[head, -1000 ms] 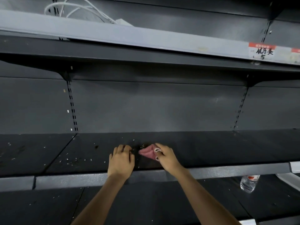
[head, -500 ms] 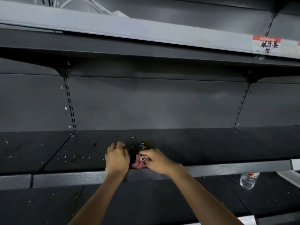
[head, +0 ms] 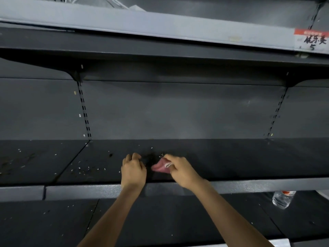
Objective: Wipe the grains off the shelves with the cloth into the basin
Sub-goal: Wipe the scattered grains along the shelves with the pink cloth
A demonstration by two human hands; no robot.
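A small pink cloth (head: 159, 167) lies bunched on the dark middle shelf (head: 240, 157), and my right hand (head: 181, 172) pinches its right end. Just left of it my left hand (head: 133, 171) rests on the shelf near the front edge with its fingers curled. A dark patch sits between the two hands, and I cannot tell whether it is an object or a shadow. Pale grains (head: 161, 154) lie right behind the cloth. More grains (head: 89, 169) are scattered to the left of my left hand. No basin is recognisable.
A grey front rail (head: 80, 191) edges the middle shelf. The shelf below (head: 160, 220) carries a few grains and a clear plastic bottle (head: 283, 199) at the right. The upper shelf bears a handwritten price tag (head: 311, 41) and white cables at the top left.
My right hand pulled the cloth toward the front edge half a second ago and has now moved it back a little, away from the edge. My left hand has stayed beside it.
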